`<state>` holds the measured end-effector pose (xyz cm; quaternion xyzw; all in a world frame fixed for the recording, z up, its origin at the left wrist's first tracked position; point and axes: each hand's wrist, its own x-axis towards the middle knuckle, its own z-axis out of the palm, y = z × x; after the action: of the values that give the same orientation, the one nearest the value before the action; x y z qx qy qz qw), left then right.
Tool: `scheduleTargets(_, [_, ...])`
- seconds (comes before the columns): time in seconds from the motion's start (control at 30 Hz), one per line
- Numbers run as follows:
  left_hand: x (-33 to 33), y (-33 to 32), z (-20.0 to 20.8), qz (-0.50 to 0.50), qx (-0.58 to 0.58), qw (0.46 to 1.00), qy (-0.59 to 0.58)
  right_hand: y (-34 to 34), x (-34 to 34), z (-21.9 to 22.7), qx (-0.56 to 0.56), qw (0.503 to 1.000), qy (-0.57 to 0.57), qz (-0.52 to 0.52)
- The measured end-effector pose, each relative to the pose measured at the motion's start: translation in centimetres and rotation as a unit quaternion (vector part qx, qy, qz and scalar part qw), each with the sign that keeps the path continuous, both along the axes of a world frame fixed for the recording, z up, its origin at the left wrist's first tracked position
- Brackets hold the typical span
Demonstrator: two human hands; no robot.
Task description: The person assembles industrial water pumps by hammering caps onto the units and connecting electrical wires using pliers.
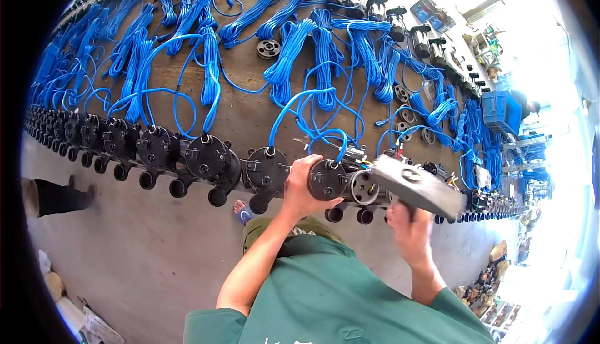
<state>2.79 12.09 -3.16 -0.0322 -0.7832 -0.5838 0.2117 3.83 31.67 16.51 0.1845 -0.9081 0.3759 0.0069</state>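
My left hand (304, 189) is wrapped round the side of a round black motor cap (327, 181), thumb below it. A blue cable (336, 136) runs out of the cap's top. In my right hand (411, 228) is a hammer (417, 186) with a large, blocky grey head, slightly blurred and raised to the right of the cap. My right fingers are closed round its dark handle. Between the cap and the hammer sits an uncovered motor end (364, 187), its round metal face showing. Loose coloured wires (399, 152) stick up behind the hammer head.
A long row of capped black pump motors (206, 157) lines the near bench edge. Coiled blue cables (290, 56) cover much of the brown bench (240, 116). Metal pulleys (269, 49) lie among them. A blue crate (500, 111) stands at right. Someone's dark-clad leg (59, 197) shows at left.
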Motion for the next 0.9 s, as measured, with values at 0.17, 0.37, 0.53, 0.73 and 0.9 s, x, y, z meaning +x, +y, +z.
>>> scheduleTargets(0.17, [0.5, 0.0, -0.2, 0.005, 0.020, 1.000, 0.000, 0.6, -1.1, -3.3, 0.191, 0.958, -0.213, -0.032])
scheduleTargets(0.37, [0.3, -0.4, -0.7, 0.007, -0.007, 1.000, -0.015, -0.6, 0.0, 4.9, -0.047, 0.983, -0.180, -0.002])
scheduleTargets(0.53, [-0.1, 0.0, -1.6, 0.001, -0.011, 1.000, 0.002, -3.6, -0.5, -4.2, 0.080, 0.985, -0.112, 0.105])
scheduleTargets(0.73, [0.2, -0.2, -1.4, 0.011, -0.008, 0.999, -0.033, -2.2, -1.6, -0.1, 0.006, 0.957, -0.289, 0.024])
scheduleTargets(0.9, [0.1, 0.1, -0.5, 0.003, -0.017, 0.999, -0.033, 0.1, 0.8, 2.4, -0.132, 0.980, -0.146, -0.036])
